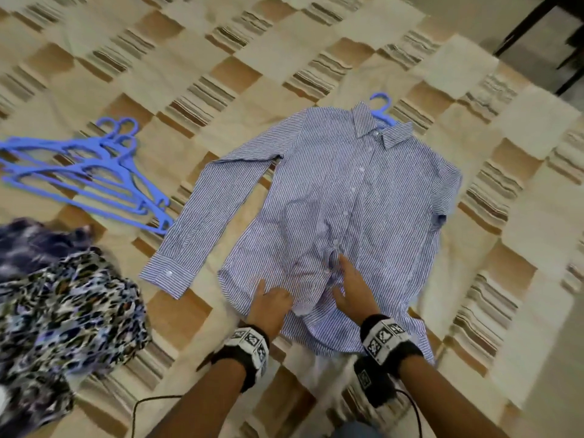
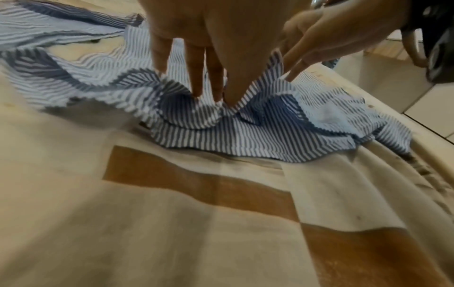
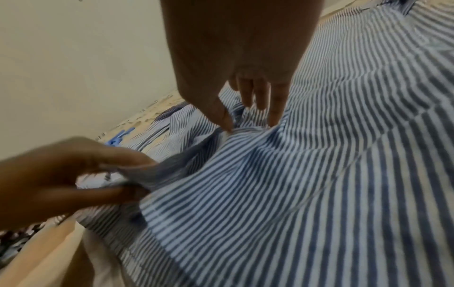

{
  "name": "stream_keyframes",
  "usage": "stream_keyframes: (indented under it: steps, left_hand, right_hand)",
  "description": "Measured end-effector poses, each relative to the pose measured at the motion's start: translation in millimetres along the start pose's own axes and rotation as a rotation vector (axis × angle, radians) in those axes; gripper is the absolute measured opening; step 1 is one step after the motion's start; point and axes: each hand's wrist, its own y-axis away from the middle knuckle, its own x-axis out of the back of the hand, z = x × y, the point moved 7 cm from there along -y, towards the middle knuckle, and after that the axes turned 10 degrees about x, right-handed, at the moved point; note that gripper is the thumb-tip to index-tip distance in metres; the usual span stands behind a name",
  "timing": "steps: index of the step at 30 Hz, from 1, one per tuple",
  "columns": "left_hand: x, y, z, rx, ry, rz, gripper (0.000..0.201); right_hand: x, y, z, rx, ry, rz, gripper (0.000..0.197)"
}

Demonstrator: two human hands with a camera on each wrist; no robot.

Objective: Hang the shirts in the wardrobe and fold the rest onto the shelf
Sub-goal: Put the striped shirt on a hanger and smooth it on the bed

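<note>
— Left hand (image 1: 271, 306) first: what do we see it doing?

— We see it gripping the near hem of the striped shirt (image 1: 331, 197), thumb and fingers (image 2: 195, 70) closed on a raised fold of the cloth.

— And our right hand (image 1: 354, 287)?

— Just right of the left one, at the shirt's button line. From the right wrist view its thumb and fingers pinch a small ridge of the striped fabric.

— Where does the shirt lie?

— Spread face up on the checked bedspread (image 1: 284, 42), collar at the far end, one long sleeve stretched out to the left. A blue hanger (image 1: 380, 109) sits inside it; we see only its hook, poking out beyond the collar.

— Anything else around us?

— Spare blue hangers (image 1: 94, 172) lie in a heap to the far left, and a pile of patterned clothes (image 1: 63, 305) lies at the near left.
</note>
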Motion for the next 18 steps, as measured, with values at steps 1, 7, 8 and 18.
stream_keyframes:
  steps: [1, 7, 8, 18]
  left_hand:
    - [6.1, 0.2, -6.6, 0.002, 0.059, 0.052, 0.029]
    - [31.4, 15.7, -29.7, -0.152, 0.327, 0.274, 0.034]
    - [33.9, 18.4, -31.2, -0.16, 0.389, 0.293, 0.026]
    - [35.0, 11.8, -51.0, 0.009, 0.735, 0.327, 0.019]
  right_hand:
    - [-0.6, -1.4, -0.4, -0.016, 0.001, 0.011, 0.064]
    - [-23.0, -24.7, -10.2, -0.03, 0.351, -0.452, 0.071]
    - [-19.6, -26.0, -13.2, -0.043, 0.345, -0.424, 0.067]
    - [-66.4, 24.4, -67.2, 0.373, 0.705, -0.25, 0.014]
